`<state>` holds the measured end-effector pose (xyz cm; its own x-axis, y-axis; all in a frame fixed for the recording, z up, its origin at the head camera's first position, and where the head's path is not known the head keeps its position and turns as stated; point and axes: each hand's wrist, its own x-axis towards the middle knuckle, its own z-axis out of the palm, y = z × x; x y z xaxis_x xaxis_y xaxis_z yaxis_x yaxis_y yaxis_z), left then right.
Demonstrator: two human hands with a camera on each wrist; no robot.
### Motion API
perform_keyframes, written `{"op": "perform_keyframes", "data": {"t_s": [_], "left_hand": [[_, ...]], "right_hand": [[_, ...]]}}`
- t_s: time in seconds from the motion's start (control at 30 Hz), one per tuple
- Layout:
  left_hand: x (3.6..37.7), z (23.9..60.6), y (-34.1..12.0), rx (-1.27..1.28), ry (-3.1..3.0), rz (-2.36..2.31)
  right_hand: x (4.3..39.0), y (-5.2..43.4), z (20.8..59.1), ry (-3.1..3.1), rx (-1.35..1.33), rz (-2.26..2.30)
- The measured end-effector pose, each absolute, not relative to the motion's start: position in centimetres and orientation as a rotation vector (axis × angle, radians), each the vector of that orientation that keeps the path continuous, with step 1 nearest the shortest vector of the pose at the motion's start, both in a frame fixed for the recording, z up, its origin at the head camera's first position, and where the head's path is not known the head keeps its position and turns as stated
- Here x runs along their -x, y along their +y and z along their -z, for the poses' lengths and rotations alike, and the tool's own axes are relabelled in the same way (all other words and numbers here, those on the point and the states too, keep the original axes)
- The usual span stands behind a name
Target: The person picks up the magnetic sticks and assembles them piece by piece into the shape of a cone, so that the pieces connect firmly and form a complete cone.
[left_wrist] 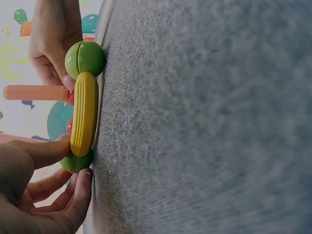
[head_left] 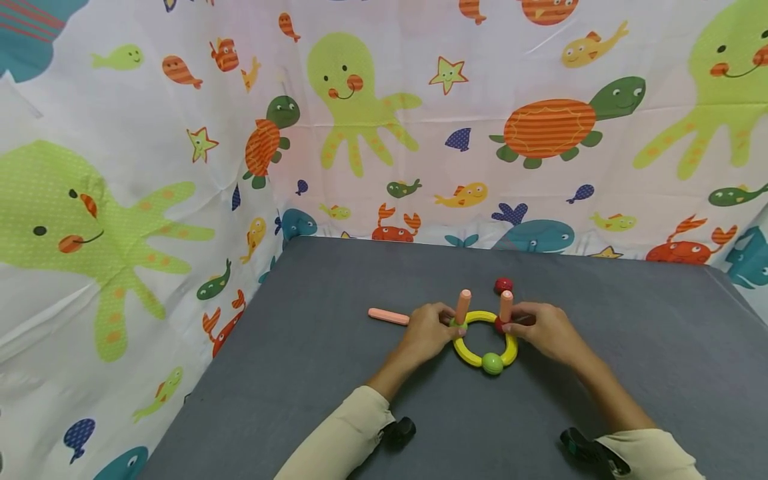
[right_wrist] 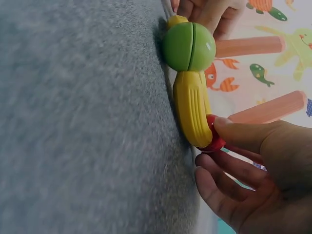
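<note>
A yellow ring (head_left: 480,316) of ridged curved pieces joined by balls lies flat on the table. My left hand (head_left: 429,330) pinches the green ball (left_wrist: 75,165) on its left side between thumb and fingers. On the other side, thumb and fingertips of my right hand (head_left: 549,330) hold a red ball (right_wrist: 213,139). A peach stick (head_left: 463,307) stands up from the left green ball, and a second peach stick (head_left: 507,305) rises from the red one. At the ring's near side sits another green ball (head_left: 493,363), touched by neither hand.
A loose peach stick (head_left: 388,316) lies on the grey table (head_left: 336,373) to the left of my left hand. Behind the ring is a separate red ball (head_left: 503,285). A curtain (head_left: 384,200) printed with sea animals hangs along the table's back and left edges.
</note>
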<state>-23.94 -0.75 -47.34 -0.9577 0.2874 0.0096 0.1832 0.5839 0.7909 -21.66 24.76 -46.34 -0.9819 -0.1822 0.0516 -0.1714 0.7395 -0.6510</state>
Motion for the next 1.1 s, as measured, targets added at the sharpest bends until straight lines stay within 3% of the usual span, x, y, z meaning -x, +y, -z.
{"op": "perform_keyframes", "data": {"t_s": [1.1], "left_hand": [[26.6,46.7,4.5,-0.564,2.704,-1.146]], "right_hand": [[15.5,25.8,46.1,2.872,0.191,1.066]]}}
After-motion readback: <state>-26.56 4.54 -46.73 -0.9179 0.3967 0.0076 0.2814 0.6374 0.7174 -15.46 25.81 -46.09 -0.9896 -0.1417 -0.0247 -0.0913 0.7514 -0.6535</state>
